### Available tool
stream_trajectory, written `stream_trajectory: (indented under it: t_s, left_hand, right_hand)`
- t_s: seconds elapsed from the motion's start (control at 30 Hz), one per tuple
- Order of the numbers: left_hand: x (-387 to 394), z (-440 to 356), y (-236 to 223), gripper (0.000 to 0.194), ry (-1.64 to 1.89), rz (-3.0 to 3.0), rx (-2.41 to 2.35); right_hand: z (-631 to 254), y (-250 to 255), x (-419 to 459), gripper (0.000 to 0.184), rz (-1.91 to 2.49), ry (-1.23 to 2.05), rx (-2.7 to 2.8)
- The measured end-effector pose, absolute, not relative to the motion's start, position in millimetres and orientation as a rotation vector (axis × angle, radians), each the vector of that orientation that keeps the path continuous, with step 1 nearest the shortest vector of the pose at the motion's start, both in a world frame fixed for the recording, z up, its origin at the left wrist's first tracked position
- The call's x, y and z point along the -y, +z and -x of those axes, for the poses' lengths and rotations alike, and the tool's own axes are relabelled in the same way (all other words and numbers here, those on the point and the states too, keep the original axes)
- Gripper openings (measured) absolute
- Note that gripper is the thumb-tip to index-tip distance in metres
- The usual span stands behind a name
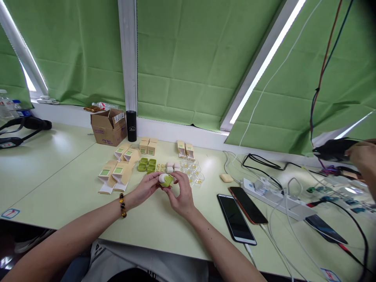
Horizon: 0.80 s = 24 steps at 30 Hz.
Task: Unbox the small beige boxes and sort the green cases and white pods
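Left hand (150, 185) and right hand (181, 195) grip a white-and-green piece (165, 179) between fingertips, above the bench (164, 231); fingers partly hide it. Beyond, cartons (118, 170) bear green labels, print too small to read. Co-worker's hand (364, 157) blurred, cut off at right edge. Farther: box (107, 134), purple marks illegible; black tumbler (131, 124), white logo illegible.

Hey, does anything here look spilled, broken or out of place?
Nothing looks spilled or clearly damaged. The messiest spot is the right side, where loose black and white cables straggle around the long white plastic power strip, untidy compared with the small square olive-green containers grouped together.
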<state>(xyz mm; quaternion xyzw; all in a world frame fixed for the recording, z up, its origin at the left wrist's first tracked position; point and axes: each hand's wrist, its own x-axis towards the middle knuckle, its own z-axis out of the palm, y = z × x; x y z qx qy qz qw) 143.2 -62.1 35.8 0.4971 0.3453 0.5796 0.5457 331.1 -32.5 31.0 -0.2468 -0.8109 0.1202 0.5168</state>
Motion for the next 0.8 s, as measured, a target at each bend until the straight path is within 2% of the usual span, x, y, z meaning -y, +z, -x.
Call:
stream_trajectory:
  t_s: [0.1, 0.33, 0.8]
  left_hand:
    - [64, -141, 36, 0.038, 1.43, -1.425, -1.027]
    - [76, -144, 42, 0.026, 1.429, -2.131, -1.425]
    - [75, -145, 41, 0.019, 1.464, -2.52, -1.577]
  right_hand:
    - [-332, 32, 33, 0.052, 0.58, 0.247, 1.956]
    - [-330, 28, 30, 0.038, 0.554, 0.168, 2.052]
    - [-321, 26, 32, 0.034, 0.572, -0.141, 2.1]
